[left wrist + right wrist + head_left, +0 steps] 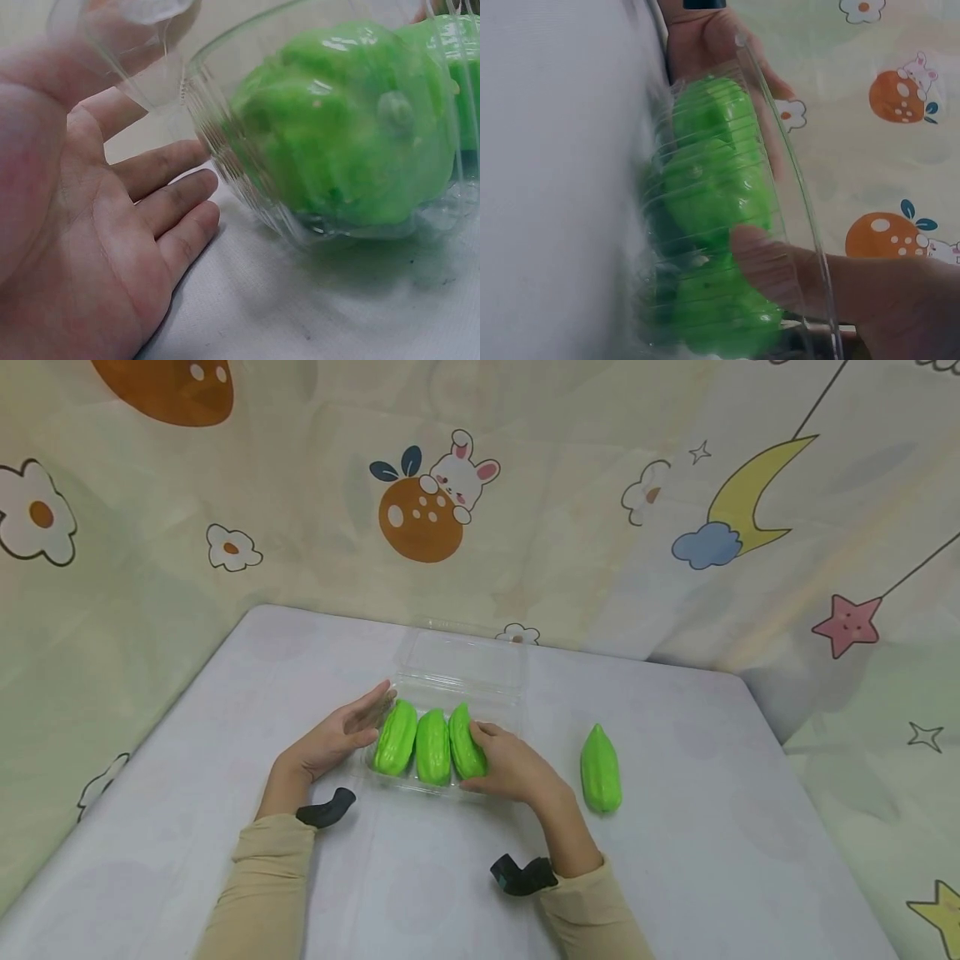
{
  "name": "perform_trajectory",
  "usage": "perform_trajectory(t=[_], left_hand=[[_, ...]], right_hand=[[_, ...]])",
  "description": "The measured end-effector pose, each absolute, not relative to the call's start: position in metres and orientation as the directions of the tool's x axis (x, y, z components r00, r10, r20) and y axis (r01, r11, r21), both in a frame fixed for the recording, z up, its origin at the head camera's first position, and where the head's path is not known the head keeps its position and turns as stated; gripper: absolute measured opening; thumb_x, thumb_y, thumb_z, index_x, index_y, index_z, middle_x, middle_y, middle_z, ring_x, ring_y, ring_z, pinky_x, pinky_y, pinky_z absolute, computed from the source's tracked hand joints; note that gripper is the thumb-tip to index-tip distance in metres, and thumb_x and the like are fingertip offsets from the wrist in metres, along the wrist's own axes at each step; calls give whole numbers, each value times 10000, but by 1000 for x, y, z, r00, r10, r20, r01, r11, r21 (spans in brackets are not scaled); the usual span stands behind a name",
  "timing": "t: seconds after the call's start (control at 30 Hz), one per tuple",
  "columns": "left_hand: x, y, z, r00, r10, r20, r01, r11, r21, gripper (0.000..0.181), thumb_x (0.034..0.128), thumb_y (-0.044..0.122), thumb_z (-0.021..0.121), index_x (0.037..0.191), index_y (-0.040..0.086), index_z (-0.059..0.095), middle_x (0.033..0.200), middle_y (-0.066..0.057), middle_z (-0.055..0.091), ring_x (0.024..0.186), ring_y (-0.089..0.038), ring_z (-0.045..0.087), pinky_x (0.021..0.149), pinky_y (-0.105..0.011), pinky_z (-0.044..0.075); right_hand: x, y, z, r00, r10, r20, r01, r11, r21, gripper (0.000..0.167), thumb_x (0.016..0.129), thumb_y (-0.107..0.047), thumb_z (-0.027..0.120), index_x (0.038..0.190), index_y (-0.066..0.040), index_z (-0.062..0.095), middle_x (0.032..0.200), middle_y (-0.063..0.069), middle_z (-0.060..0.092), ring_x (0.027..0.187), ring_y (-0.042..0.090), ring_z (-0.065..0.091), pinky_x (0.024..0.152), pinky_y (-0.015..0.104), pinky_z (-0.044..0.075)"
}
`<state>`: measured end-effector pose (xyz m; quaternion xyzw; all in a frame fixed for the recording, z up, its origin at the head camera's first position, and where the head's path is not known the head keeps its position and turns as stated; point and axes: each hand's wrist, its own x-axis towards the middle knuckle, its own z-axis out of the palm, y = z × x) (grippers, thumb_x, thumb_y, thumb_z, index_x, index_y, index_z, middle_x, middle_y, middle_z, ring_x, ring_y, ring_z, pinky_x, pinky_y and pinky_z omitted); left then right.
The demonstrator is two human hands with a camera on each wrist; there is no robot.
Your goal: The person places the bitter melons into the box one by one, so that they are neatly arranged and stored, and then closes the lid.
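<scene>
The right hand point(517, 768) has its thumb and fingers bent around the rightmost green fruit point(465, 750), which sits inside a clear plastic container point(408, 783). The left hand point(333, 739) is spread, fingers nearly straight, beside the container's left wall and holding nothing. Next to it, inside, lies the left green fruit point(396, 739), with the middle green fruit point(432, 750) between the other two. The clear lid point(465, 656) stands open behind. Right of the container, well apart, a fourth green fruit point(601, 770) lies on the white counter point(712, 827). A cartoon-print cloth point(562, 543) hangs beyond.
</scene>
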<state>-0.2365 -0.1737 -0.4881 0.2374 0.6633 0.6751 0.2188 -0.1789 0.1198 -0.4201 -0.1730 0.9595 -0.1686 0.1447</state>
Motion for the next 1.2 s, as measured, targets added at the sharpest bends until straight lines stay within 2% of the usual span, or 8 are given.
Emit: perform_trajectory(t=[0.3,0.5,0.87,1.2], left_hand=[[-238,-173,-489,-794,607,25,15,-21,1000,791,928,217,620,1538,250,116,1612,-36,84,1490,-225,33,1182,-472,13],[-238,-173,-488,-792,610,22,16,-16,1000,775,937,196,605,1538,251,119,1612,-34,86,1490,-226,41,1177,-460,29],[-236,-173,-487,-790,612,32,21,-25,999,786,937,192,605,1541,216,103,1611,-58,80,1489,-240,22,1174,-494,12],[-236,-173,-488,-794,608,28,18,-21,1000,774,939,192,601,1540,228,114,1610,-51,90,1489,-231,32,1172,-451,36]], right_hand=[[-180,126,-413,-862,-438,-254,-307,851,-426,839,832,-319,725,1483,-33,281,1538,109,317,1415,256,323,1146,398,306],[-181,130,-413,-849,-485,-210,-355,817,-455,814,835,-239,731,1468,18,288,1497,125,386,1377,251,390,1120,393,349],[-180,128,-415,-870,-454,-194,-352,846,-401,787,795,-288,771,1426,-10,393,1464,144,432,1341,280,435,1090,404,388],[-177,120,-415,-899,-393,-192,-306,879,-366,800,780,-340,778,1417,-18,417,1478,120,415,1355,287,412,1098,413,376]])
